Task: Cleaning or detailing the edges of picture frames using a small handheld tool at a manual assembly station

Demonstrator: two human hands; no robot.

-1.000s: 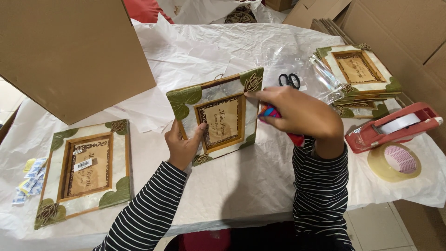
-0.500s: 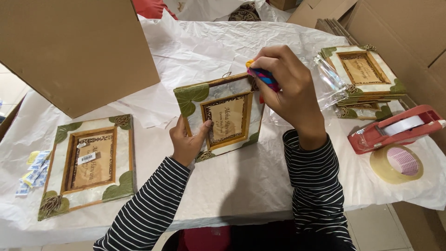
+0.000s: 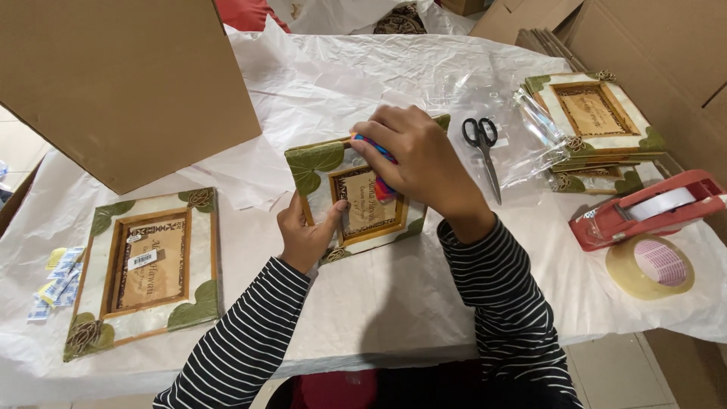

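I am looking down from the head camera at a bench covered in white paper. In the middle, tilted up off the paper, is a decorated picture frame with green leaf corners and a brown inner border. My left hand holds its lower left edge, grip closed on the frame with the thumb lying on the front face. My right hand rests over the frame's upper right part, fingers curled together around a small multicoloured object. That object shows pink, blue and orange between the fingers, and I cannot tell what it is. Both forearms wear black and white striped sleeves.

To the left, flat on the bench and well apart from my hands, lies a second frame of the same kind. Small blue and yellow paper scraps sit just beside its left edge. A large brown cardboard box stands behind it.

To the right of the held frame lie black-handled scissors on a sheet of clear plastic wrap. Beyond them is a stack of similar frames. Nearer the right edge sit a red tape dispenser and, just in front of it, a roll of clear tape.
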